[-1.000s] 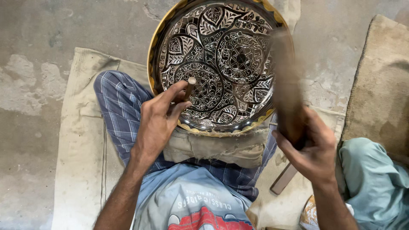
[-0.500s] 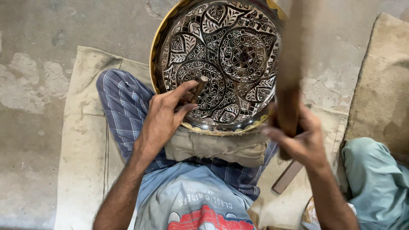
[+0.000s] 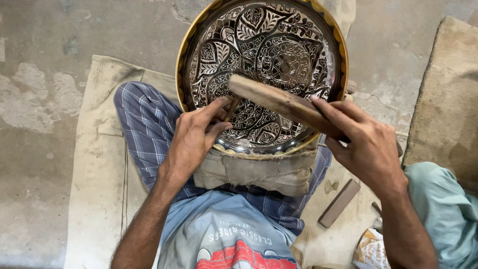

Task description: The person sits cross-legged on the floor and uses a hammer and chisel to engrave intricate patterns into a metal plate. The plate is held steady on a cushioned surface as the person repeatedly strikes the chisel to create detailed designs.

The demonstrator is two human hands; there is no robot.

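Wooden and blunt, the mallet (image 3: 284, 103) lies clamped in the right hand (image 3: 366, 144), whose fingers wrap the near end of the stick while its far end comes down over the left hand's work. The left hand (image 3: 191, 139) pinches a thin metal chisel (image 3: 230, 107) between thumb and fingertips, tip set on the engraved face of the brass tray (image 3: 185, 60), with the heel of the hand resting on the tray's lower rim. The two hands are apart, each closed on its own tool.

That tray, a large round piece with a yellow rim and a dense leaf-and-medallion pattern cut in dark and bright metal, stands tilted against the person's lap, its lower edge bedded on a folded burlap pad (image 3: 259, 172) laid over the checked blue cloth (image 3: 144, 129) of the legs. It looks stiff and fairly heavy for sheet metal, probably smooth and slippery on the polished face, and likely to ring or skid unless it is braced as it is now; the plain rim seems the safest place to grip it, since the chased surface could be marred by a slip. The chisel is small and hard, best held low near the tip for control. The mallet looks light and is gripped at its tail.

Beyond the lap, a sackcloth mat (image 3: 84, 164) covers the concrete floor (image 3: 45, 60). A flat brown block (image 3: 339, 202) lies on the mat near the right forearm, and a teal garment (image 3: 443, 209) shows at the right edge.
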